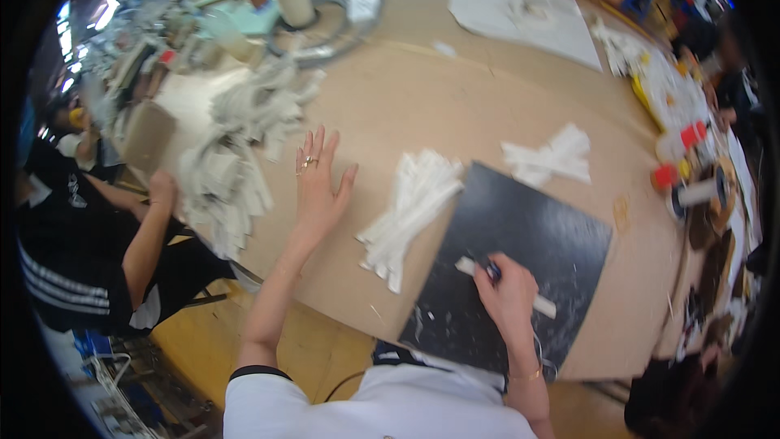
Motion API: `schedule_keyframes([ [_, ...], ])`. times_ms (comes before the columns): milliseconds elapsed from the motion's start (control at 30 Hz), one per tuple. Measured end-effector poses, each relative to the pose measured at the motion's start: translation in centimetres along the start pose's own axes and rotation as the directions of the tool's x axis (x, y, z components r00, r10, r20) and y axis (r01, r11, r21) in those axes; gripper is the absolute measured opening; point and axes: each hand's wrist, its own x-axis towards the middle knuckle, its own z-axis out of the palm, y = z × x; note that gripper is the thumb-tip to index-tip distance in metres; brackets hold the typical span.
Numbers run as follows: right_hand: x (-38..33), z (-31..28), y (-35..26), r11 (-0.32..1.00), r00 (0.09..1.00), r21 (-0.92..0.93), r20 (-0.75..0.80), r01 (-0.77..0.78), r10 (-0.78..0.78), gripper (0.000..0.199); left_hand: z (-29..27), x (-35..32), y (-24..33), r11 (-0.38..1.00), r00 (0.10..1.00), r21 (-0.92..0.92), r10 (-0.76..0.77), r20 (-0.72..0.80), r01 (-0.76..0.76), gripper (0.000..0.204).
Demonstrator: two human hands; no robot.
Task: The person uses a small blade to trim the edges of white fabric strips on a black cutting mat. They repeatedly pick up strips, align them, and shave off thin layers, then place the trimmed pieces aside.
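Right hand (508,289) presses white strip (505,287) onto black board (536,236).

right hand (508,284) hides strip (504,283) (middle)

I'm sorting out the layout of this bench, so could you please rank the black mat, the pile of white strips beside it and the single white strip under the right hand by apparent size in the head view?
1. Black mat, clearly largest.
2. Pile of white strips.
3. Single white strip under the right hand, smallest, partly hidden.
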Motion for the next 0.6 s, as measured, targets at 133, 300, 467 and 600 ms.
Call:
schedule_keyframes([
  [133, 0.1, -0.1, 0.6, 0.999, 0.998, 0.016, 0.043, -0.04, 0.039, 0.022, 0.5, -6.8, 8.0, 0.944, 0.919, -0.254, 0.282, 0.277, -0.213, 0.054],
  [300, 0.3, -0.4, 0.3, 0.997, 0.992, 0.029, 0.105, -0.072, 0.068, 0.019, 1.1, -10.9, 13.9, 0.893, 0.859, -0.372, 0.385, 0.338, -0.254, 0.049],
  [467, 0.4, 0.0, 0.4, 0.998, 0.998, 0.059, 0.046, -0.035, 0.033, 0.018, 1.5, -11.7, 14.6, 0.894, 0.83, -0.351, 0.408, 0.38, -0.279, 0.033],
  [600, 0.4, -0.1, 0.5, 0.996, 0.998, 0.078, 0.054, -0.032, 0.027, 0.018, 1.7, -11.8, 14.9, 0.896, 0.799, -0.344, 0.418, 0.433, -0.282, 0.032],
])
